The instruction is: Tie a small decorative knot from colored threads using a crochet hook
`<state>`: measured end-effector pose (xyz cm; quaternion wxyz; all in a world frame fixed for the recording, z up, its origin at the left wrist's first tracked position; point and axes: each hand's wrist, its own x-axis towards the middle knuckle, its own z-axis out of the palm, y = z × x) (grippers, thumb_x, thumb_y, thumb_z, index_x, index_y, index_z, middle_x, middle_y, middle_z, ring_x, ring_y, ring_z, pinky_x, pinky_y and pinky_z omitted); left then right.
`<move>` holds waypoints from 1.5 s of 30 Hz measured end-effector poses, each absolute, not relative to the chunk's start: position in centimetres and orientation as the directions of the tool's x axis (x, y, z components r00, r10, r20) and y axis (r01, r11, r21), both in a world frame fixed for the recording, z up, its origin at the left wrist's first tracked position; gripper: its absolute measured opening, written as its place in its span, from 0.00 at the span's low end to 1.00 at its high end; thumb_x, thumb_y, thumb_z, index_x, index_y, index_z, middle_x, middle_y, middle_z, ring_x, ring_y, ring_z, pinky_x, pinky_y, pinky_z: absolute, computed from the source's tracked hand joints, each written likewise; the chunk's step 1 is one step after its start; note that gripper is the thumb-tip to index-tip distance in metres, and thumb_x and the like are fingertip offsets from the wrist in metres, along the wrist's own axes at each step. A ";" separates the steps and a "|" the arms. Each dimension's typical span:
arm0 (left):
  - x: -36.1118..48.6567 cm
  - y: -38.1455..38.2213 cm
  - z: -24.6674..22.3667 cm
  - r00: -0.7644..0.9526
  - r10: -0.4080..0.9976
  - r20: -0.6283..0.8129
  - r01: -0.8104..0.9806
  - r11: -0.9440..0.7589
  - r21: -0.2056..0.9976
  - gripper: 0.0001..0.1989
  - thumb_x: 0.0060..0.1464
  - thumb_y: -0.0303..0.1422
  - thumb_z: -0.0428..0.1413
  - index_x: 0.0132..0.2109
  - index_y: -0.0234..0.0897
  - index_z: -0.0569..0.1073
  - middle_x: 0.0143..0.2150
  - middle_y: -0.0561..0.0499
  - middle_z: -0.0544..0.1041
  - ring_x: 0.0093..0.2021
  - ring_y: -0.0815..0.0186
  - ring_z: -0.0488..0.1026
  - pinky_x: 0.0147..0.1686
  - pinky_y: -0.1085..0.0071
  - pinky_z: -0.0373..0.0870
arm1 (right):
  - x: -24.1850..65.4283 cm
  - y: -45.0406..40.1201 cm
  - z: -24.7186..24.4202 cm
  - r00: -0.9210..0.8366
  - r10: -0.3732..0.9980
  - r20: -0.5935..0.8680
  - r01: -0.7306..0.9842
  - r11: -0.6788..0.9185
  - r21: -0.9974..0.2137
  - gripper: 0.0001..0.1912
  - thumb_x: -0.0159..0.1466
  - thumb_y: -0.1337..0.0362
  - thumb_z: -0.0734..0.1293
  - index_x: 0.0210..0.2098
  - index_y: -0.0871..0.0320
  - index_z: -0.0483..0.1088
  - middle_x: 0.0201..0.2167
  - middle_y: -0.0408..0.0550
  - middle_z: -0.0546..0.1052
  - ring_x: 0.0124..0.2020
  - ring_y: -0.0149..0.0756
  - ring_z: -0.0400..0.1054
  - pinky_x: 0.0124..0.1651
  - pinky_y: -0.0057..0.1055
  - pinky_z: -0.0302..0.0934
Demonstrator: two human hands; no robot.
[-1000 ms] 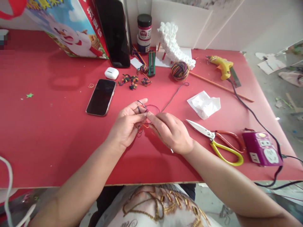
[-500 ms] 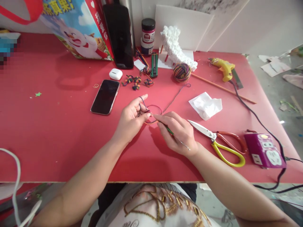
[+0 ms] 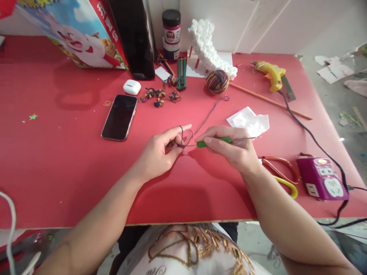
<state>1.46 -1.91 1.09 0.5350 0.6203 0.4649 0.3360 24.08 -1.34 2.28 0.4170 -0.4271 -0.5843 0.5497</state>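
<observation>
Thin multicoloured yarn [image 3: 204,121] runs from a yarn ball [image 3: 217,82] to my left hand [image 3: 164,152]. A strand loops over the extended left index finger, and the thumb and other fingers pinch the yarn. My right hand [image 3: 231,147] grips a crochet hook [image 3: 213,142] by its green handle. One thin metal end points left to the yarn at my left fingertips; the other sticks out to the right. Whether the hook's tip is inside a loop is too small to tell. Small knotted yarn pieces [image 3: 159,95] lie behind my left hand.
A phone [image 3: 119,117] and white earbud case [image 3: 132,87] lie at left. Crumpled tissue [image 3: 249,120], partly covered scissors [image 3: 282,170] and a purple power socket [image 3: 322,178] are at right. Farther back are a glue gun [image 3: 270,75], green cutter [image 3: 181,74], jar [image 3: 171,35] and white bumpy model [image 3: 208,47].
My right hand has moved right and turned, so the green handle now shows and lies nearly level. My left hand has shifted slightly right and down. The camera view has shifted slightly.
</observation>
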 end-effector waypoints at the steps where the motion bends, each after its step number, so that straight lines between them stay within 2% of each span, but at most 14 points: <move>1: 1.5 -1.9 1.3 0.360 0.929 -0.082 0.194 0.011 0.981 0.26 0.60 0.26 0.61 0.65 0.37 0.79 0.36 0.54 0.72 0.35 0.70 0.70 0.40 0.73 0.71 | 24.2 -1.3 2.2 -0.275 0.961 -0.029 -0.001 -0.031 -1.000 0.08 0.65 0.63 0.72 0.33 0.58 0.85 0.22 0.44 0.75 0.22 0.28 0.60 0.25 0.29 0.52; 6: 1.6 -1.9 2.3 0.422 0.902 -0.085 0.032 0.079 0.996 0.24 0.59 0.24 0.62 0.62 0.38 0.81 0.36 0.53 0.73 0.36 0.69 0.73 0.40 0.72 0.76 | 24.7 -0.7 1.9 -0.274 0.943 -0.188 -0.175 -0.241 -0.955 0.09 0.59 0.61 0.76 0.30 0.60 0.85 0.17 0.44 0.72 0.17 0.24 0.51 0.20 0.27 0.39; 9: 1.6 -2.0 2.5 0.433 0.894 -0.115 -0.075 0.163 0.984 0.23 0.59 0.23 0.62 0.61 0.38 0.82 0.36 0.52 0.76 0.36 0.68 0.76 0.41 0.70 0.77 | 24.3 -0.6 1.7 -0.310 0.925 -0.218 -0.262 -0.304 -0.916 0.09 0.58 0.60 0.77 0.30 0.61 0.85 0.15 0.43 0.70 0.15 0.23 0.48 0.19 0.25 0.36; 11: 1.7 -2.0 2.4 0.413 0.900 -0.143 -0.147 0.221 0.964 0.24 0.58 0.23 0.64 0.61 0.38 0.82 0.35 0.53 0.78 0.36 0.68 0.77 0.42 0.70 0.77 | 23.7 -0.9 1.5 -0.317 0.928 -0.198 -0.325 -0.302 -0.896 0.10 0.58 0.59 0.78 0.32 0.60 0.85 0.16 0.43 0.71 0.15 0.23 0.50 0.19 0.25 0.39; 14: 2.1 -2.0 2.2 0.332 0.923 -0.197 -0.294 0.299 0.908 0.25 0.53 0.23 0.69 0.59 0.40 0.83 0.35 0.54 0.79 0.37 0.68 0.78 0.45 0.70 0.77 | 22.2 -1.7 1.1 -0.272 0.957 -0.098 -0.436 -0.214 -0.874 0.09 0.62 0.57 0.78 0.35 0.57 0.86 0.19 0.42 0.74 0.15 0.23 0.52 0.20 0.26 0.46; 18: 2.8 -1.9 2.1 0.208 0.936 -0.285 -0.447 0.350 0.823 0.24 0.47 0.22 0.70 0.53 0.40 0.84 0.35 0.55 0.78 0.37 0.69 0.79 0.45 0.70 0.77 | 20.5 -2.8 0.7 -0.157 0.987 -0.032 -0.474 -0.104 -0.874 0.10 0.65 0.54 0.78 0.41 0.52 0.84 0.24 0.40 0.75 0.19 0.26 0.57 0.24 0.30 0.57; 24: 3.4 -2.2 2.3 0.108 0.961 -0.255 -0.492 0.275 0.826 0.23 0.49 0.20 0.68 0.52 0.40 0.83 0.33 0.57 0.75 0.36 0.70 0.78 0.45 0.71 0.77 | 19.6 -3.0 0.5 -0.080 0.996 -0.027 -0.463 -0.061 -0.884 0.12 0.66 0.53 0.77 0.43 0.53 0.82 0.25 0.39 0.74 0.21 0.27 0.59 0.28 0.32 0.62; 28: 3.4 -2.3 2.3 0.099 0.965 -0.241 -0.513 0.257 0.819 0.22 0.51 0.22 0.69 0.54 0.39 0.83 0.32 0.56 0.76 0.35 0.70 0.78 0.38 0.75 0.76 | 19.8 -2.8 0.2 -0.106 0.994 -0.013 -0.465 -0.060 -0.883 0.12 0.68 0.53 0.76 0.45 0.54 0.82 0.27 0.40 0.75 0.21 0.27 0.61 0.28 0.31 0.63; 31: 3.7 -2.3 2.2 0.073 0.973 -0.220 -0.527 0.225 0.820 0.20 0.53 0.24 0.70 0.54 0.37 0.83 0.30 0.56 0.75 0.33 0.72 0.78 0.34 0.79 0.74 | 20.0 -3.0 -0.3 -0.111 0.993 0.040 -0.438 -0.013 -0.899 0.11 0.72 0.54 0.73 0.47 0.54 0.82 0.28 0.41 0.76 0.22 0.27 0.63 0.29 0.31 0.64; 33: 3.9 -2.4 2.1 0.032 0.976 -0.215 -0.541 0.198 0.818 0.19 0.53 0.23 0.70 0.53 0.37 0.83 0.30 0.57 0.76 0.31 0.74 0.77 0.33 0.80 0.73 | 19.9 -3.3 -0.6 -0.082 0.990 0.117 -0.345 0.082 -0.935 0.10 0.75 0.57 0.70 0.49 0.53 0.81 0.28 0.40 0.75 0.23 0.27 0.66 0.30 0.31 0.66; 36: 4.4 -2.7 2.1 0.011 0.968 -0.252 -0.557 0.215 0.802 0.19 0.55 0.23 0.70 0.54 0.37 0.83 0.30 0.57 0.77 0.30 0.74 0.77 0.26 0.80 0.69 | 19.5 -4.0 -0.9 -0.028 0.951 0.307 -0.031 0.306 -0.952 0.10 0.77 0.61 0.67 0.54 0.53 0.79 0.31 0.42 0.76 0.26 0.29 0.69 0.34 0.32 0.68; 39: 4.6 -3.0 2.3 0.036 0.951 -0.306 -0.587 0.268 0.764 0.20 0.54 0.25 0.70 0.55 0.37 0.83 0.30 0.57 0.78 0.28 0.73 0.76 0.20 0.79 0.64 | 19.1 -4.5 -1.0 -0.048 0.871 0.490 0.203 0.488 -0.849 0.13 0.77 0.64 0.65 0.59 0.53 0.76 0.41 0.48 0.81 0.29 0.31 0.71 0.39 0.36 0.71; 42: 4.5 -2.9 2.6 0.091 0.940 -0.329 -0.640 0.308 0.704 0.19 0.50 0.22 0.72 0.51 0.35 0.85 0.29 0.56 0.78 0.28 0.74 0.76 0.25 0.81 0.69 | 19.3 -4.4 -1.2 -0.095 0.820 0.565 0.203 0.572 -0.795 0.15 0.77 0.66 0.65 0.61 0.53 0.74 0.44 0.50 0.81 0.32 0.33 0.72 0.43 0.38 0.72; 45: 4.0 -2.6 2.7 0.127 0.934 -0.334 -0.644 0.334 0.689 0.20 0.48 0.22 0.72 0.50 0.34 0.85 0.28 0.56 0.78 0.28 0.73 0.76 0.25 0.80 0.70 | 19.9 -3.9 -1.1 -0.131 0.828 0.546 0.117 0.560 -0.820 0.15 0.77 0.65 0.65 0.61 0.53 0.75 0.39 0.47 0.79 0.31 0.32 0.72 0.43 0.37 0.71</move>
